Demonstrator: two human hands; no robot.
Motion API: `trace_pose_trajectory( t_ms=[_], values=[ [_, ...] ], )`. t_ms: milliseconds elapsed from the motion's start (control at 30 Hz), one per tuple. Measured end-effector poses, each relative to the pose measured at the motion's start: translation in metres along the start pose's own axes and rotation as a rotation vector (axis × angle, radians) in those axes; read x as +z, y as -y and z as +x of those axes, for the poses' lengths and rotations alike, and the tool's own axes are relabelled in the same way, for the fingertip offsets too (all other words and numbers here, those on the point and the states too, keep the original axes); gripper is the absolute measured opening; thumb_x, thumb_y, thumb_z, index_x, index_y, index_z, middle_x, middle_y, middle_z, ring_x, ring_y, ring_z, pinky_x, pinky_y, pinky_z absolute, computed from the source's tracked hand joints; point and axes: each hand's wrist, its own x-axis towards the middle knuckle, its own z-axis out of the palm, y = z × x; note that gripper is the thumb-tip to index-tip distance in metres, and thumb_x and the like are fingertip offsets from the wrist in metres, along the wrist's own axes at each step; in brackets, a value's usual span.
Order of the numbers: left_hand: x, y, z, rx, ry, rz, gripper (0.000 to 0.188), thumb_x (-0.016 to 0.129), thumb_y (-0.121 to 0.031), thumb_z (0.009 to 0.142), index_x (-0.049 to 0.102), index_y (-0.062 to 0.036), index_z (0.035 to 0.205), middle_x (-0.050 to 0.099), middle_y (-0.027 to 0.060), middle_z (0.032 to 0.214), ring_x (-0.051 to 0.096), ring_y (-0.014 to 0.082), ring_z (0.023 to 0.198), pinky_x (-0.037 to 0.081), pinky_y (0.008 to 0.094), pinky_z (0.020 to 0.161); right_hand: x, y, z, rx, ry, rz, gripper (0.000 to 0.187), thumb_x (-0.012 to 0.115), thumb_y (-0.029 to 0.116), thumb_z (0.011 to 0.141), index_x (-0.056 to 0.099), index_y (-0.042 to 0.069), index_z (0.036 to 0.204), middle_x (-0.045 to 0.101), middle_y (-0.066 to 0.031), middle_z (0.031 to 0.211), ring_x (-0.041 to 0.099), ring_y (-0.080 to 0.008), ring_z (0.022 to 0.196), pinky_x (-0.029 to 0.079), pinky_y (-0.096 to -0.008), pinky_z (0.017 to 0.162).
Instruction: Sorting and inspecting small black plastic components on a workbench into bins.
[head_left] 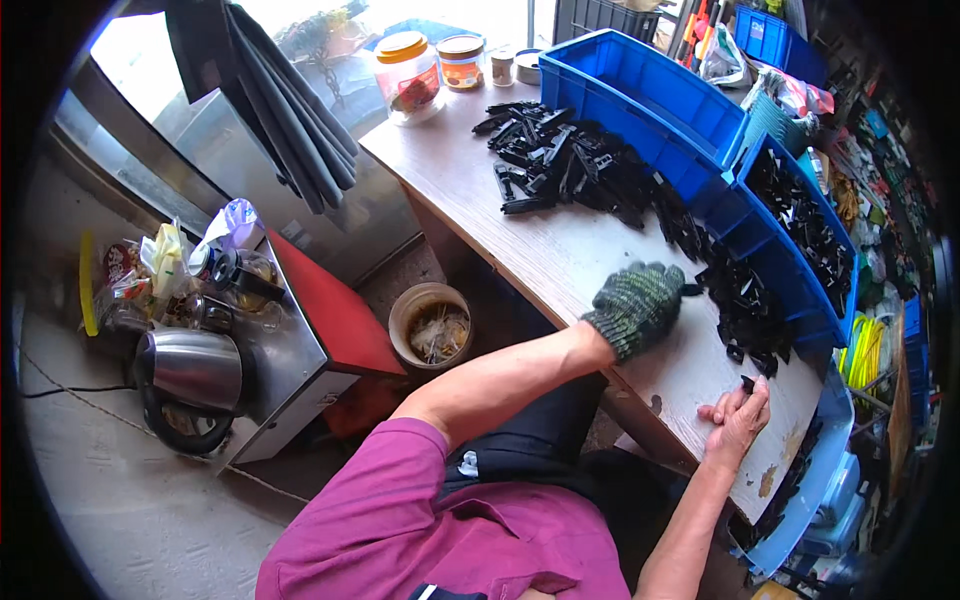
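My left hand (637, 308) wears a dark green knitted glove and hovers over the pale tabletop, its fingers curled. A small black plastic part (691, 290) sticks out at its fingertips; the rest of that part is hidden. Near the table's right end, my bare right hand (738, 422) pinches another small black piece (748, 384) between thumb and forefinger, the other fingers folded in. Just beyond it lies a heap of small black parts (745, 305). Farther back spreads a larger pile of long black plastic parts (570, 165).
Blue crates (640, 110) line the table's far side; one crate (843, 225) holds more black parts. Lidded jars (407, 80) stand at the far left corner. Left of me are a steel kettle (195, 370) on a red-sided cabinet (335, 300) and a waste bucket (430, 325).
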Motion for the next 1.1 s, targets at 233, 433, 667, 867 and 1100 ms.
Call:
trace_pose_trajectory(
  t_ms=[233, 433, 667, 867, 1100],
  values=[
    [0.019, -0.046, -0.045, 0.209, 0.035, -0.571, 0.028, 0.061, -0.02, 0.091, 0.064, -0.0016, 0.112, 0.067, 0.0209, 0.101, 0.064, 0.0398, 0.092, 0.052, 0.0455, 0.081, 0.024, 0.002, 0.001, 0.078, -0.189, -0.053, 0.035, 0.057, 0.043, 0.09, 0.056, 0.009, 0.083, 0.044, -0.0001, 0.056, 0.042, -0.0142, 0.042, 0.044, -0.0328, 0.037],
    [0.028, -0.063, -0.039, 0.179, 0.215, -0.751, 0.027, 0.059, -0.021, 0.094, 0.063, -0.0011, 0.112, 0.066, 0.0216, 0.1, 0.064, 0.0397, 0.092, 0.051, 0.0444, 0.079, 0.014, -0.003, -0.001, -0.028, -0.179, -0.061, 0.034, 0.052, 0.04, 0.095, 0.063, 0.008, 0.095, 0.058, -0.0023, 0.073, 0.053, -0.014, 0.051, 0.043, -0.0273, 0.046],
    [0.027, -0.071, -0.04, 0.039, 0.214, -0.701, 0.022, 0.057, -0.018, 0.095, 0.064, -0.0016, 0.108, 0.068, 0.0204, 0.095, 0.066, 0.0376, 0.087, 0.052, 0.043, 0.075, 0.01, -0.005, -0.002, -0.078, -0.077, -0.036, 0.03, 0.051, 0.03, 0.098, 0.051, 0.01, 0.076, 0.046, 0.0044, 0.065, 0.042, -0.0063, 0.051, 0.034, -0.0231, 0.045],
    [0.034, -0.105, -0.048, -0.056, 0.11, -0.814, 0.032, 0.055, -0.021, 0.097, 0.054, -0.0054, 0.125, 0.068, 0.0225, 0.102, 0.065, 0.0414, 0.091, 0.051, 0.0463, 0.076, -0.003, -0.013, 0.009, -0.397, -0.077, -0.264, 0.03, 0.053, 0.023, 0.097, 0.047, 0.009, 0.071, 0.042, 0.0045, 0.064, 0.038, -0.0055, 0.058, 0.033, -0.0253, 0.048],
    [0.032, -0.086, -0.044, -0.002, 0.172, -0.899, 0.028, 0.054, -0.013, 0.096, 0.056, -0.0038, 0.122, 0.067, 0.0197, 0.103, 0.067, 0.0348, 0.092, 0.052, 0.0412, 0.078, 0.008, -0.008, 0.001, -0.212, -0.097, -0.053, 0.026, 0.051, 0.022, 0.097, 0.051, 0.009, 0.074, 0.044, 0.0025, 0.062, 0.046, -0.0092, 0.046, 0.039, -0.0252, 0.041]
  ],
)
